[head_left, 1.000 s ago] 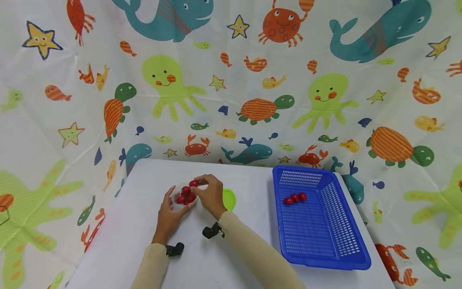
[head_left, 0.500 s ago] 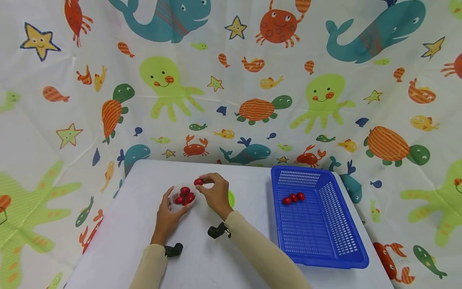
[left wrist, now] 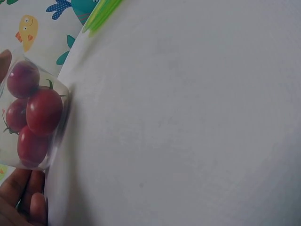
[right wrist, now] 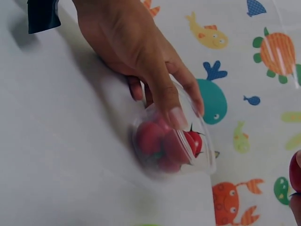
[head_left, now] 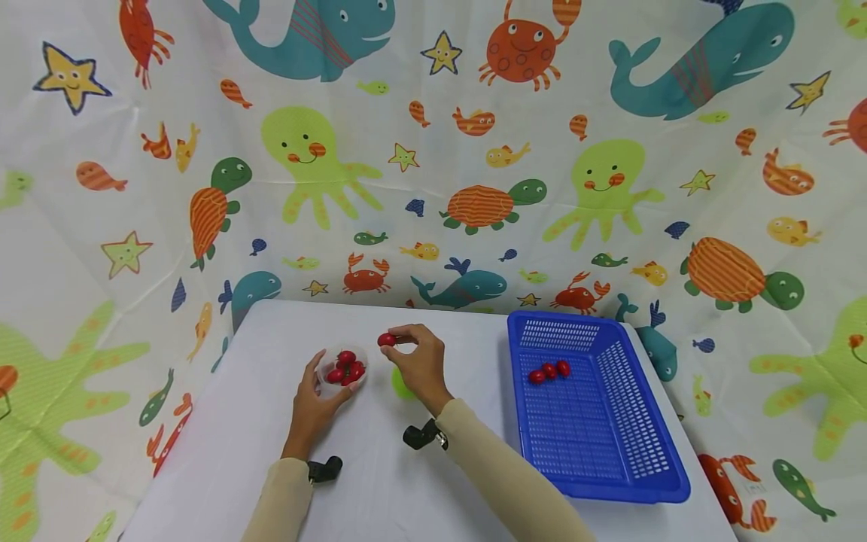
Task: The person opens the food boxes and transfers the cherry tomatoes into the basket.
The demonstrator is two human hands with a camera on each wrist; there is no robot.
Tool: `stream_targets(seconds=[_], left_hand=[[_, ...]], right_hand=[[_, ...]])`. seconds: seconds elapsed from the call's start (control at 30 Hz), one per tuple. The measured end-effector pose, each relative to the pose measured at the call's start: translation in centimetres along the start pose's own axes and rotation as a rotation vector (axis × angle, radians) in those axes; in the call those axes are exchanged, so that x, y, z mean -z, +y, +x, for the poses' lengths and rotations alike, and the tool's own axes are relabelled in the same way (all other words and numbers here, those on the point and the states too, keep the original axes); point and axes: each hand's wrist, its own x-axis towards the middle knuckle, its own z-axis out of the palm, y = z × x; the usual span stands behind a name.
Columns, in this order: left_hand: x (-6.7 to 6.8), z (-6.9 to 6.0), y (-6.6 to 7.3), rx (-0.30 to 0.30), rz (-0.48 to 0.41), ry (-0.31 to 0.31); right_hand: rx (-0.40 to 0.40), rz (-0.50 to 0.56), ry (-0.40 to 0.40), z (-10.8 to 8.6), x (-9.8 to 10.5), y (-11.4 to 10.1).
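Observation:
My left hand [head_left: 313, 406] grips a small clear plastic cup [right wrist: 205, 160] at the left of the table. Its thumb and fingers wrap opposite sides of the cup. Several red cherry tomatoes [left wrist: 44, 110] with green stems lie inside, seen through the wall in both wrist views. To the right of the cup, my right hand [head_left: 421, 367] pinches one cherry tomato [head_left: 387, 340] between thumb and fingertips, above the table. In the right wrist view, only a bit of that tomato [right wrist: 295, 175] shows at the right edge.
A blue plastic basket [head_left: 596, 488] stands on the right of the white table [head_left: 379, 482], with three cherry tomatoes [head_left: 549, 371] near its left wall. A round green lid [head_left: 401, 385] lies between the cup and the basket, partly behind my right hand. A sea-animal curtain [head_left: 433, 248] hangs behind.
My right hand has lifted the pinched tomato away from the cup and carried it to the right. My left hand keeps hold of the cup in about the same place.

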Motion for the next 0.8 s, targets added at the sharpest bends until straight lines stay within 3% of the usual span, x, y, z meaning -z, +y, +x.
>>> stream_targets(seconds=[0.8], left_hand=[[0.0,-0.1,0.2,0.011,0.0,-0.011]], right_hand=[[-0.042,0.044,0.081,-0.9,4.8,0.9]])
